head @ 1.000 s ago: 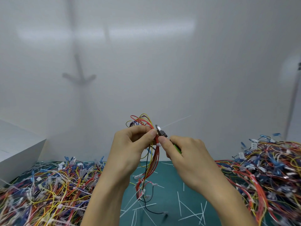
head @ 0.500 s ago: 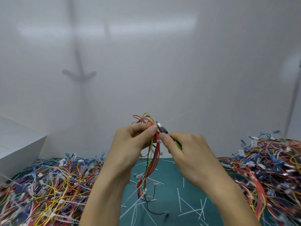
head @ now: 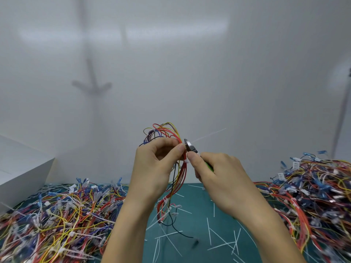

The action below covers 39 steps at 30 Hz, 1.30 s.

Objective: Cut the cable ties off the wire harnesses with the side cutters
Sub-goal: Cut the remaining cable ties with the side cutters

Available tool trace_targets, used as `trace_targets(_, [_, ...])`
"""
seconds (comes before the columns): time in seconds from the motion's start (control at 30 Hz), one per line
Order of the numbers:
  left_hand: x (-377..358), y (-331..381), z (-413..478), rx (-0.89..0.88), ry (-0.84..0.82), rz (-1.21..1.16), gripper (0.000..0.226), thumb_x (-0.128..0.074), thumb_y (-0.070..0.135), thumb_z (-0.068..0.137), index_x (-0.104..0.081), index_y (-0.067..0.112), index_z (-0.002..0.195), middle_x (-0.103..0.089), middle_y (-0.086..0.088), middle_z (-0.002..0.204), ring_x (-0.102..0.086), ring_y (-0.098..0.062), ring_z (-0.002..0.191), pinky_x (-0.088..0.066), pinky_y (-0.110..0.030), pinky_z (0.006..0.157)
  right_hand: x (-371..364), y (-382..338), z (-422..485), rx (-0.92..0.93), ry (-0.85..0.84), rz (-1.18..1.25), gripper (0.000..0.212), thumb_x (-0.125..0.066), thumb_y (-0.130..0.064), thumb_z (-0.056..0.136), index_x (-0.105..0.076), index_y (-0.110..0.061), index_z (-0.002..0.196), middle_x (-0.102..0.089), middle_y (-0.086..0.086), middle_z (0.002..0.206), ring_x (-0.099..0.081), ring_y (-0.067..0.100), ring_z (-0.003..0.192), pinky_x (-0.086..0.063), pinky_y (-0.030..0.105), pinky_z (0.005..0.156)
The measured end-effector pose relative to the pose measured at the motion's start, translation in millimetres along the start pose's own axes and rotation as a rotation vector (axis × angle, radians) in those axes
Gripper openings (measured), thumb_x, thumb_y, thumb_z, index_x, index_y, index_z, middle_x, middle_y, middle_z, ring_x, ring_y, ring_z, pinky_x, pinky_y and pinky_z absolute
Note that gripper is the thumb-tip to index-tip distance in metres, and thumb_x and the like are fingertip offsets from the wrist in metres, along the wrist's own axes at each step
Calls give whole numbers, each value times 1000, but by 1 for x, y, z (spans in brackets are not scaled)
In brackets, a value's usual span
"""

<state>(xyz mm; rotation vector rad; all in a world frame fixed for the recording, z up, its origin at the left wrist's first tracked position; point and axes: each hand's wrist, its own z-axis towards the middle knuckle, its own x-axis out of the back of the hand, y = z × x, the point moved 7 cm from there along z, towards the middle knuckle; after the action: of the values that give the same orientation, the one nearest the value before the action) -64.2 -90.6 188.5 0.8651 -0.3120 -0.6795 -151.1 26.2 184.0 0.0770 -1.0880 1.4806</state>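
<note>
My left hand (head: 157,168) pinches the wire harness (head: 181,175), which hangs upright. My right hand (head: 218,177) grips the side cutters (head: 190,146); their nose meets the harness from its right side. The cable tie (head: 209,134) sticks out from the harness, slanting up to the right.

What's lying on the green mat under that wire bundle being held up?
Cut white cable-tie strips lie scattered on the green mat, and the wire harness hangs toward it. The forearms hide parts beside it.
</note>
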Motion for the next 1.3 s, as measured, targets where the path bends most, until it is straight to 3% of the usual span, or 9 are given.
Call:
trace_targets(0.23, [-1, 1, -1, -65, 40, 103, 10, -71, 12, 88, -71, 15, 79, -74, 0, 73, -71, -12, 71, -55, -19, 70, 1, 2, 0, -21, 2, 25, 64, -30, -64, 90, -53, -10, 65, -57, 11, 60, -52, 24, 62, -45, 40, 65])
trace_targets(0.57, [-1, 4, -2, -84, 47, 158, 8, -71, 15, 88, -71, 16, 80, -73, 0, 75, -70, -22, 76, -58, -40, 77, -1, 6, -1, -73, -33, 93, 61, -38, -60, 96, -54, -10, 65, -59, 8, 62, -55, 25, 56, -52, 44, 62])
trace_targets(0.8, [1, 5, -2, -96, 42, 175, 7, -71, 14, 87, -71, 16, 81, -73, 3, 76, -70, -16, 76, -58, -34, 77, -6, 11, -1, -122, -66, 194, 56, -42, -61, 95, -58, -18, 64, -55, -5, 51, -51, 15, 50, -56, 47, 64])
trace_targets(1.03, [1, 9, -2, -150, 36, 186, 8, -70, 11, 88, -70, 17, 82, -73, 7, 76, -69, -8, 73, -56, -23, 75, -18, 13, -2, -199, -156, 463, 57, -47, -57, 95, -58, -15, 58, -53, 1, 50, -51, 18, 44, -49, 31, 46])
trace_targets(1.2, [6, 9, -1, -153, 55, 141, 9, -71, 12, 87, -71, 19, 82, -73, 6, 76, -68, -5, 72, -53, -16, 71, -29, 5, -6, -259, -297, 733, 55, -47, -53, 98, -61, -12, 65, -53, 8, 56, -51, 22, 45, -51, 32, 47])
trace_targets(1.3, [7, 4, 1, -109, 48, 110, 8, -71, 12, 88, -71, 16, 81, -72, 3, 72, -66, -4, 67, -52, -15, 67, -30, 1, -6, -287, -290, 841, 57, -46, -52, 99, -62, -7, 68, -57, 11, 57, -56, 23, 44, -54, 33, 47])
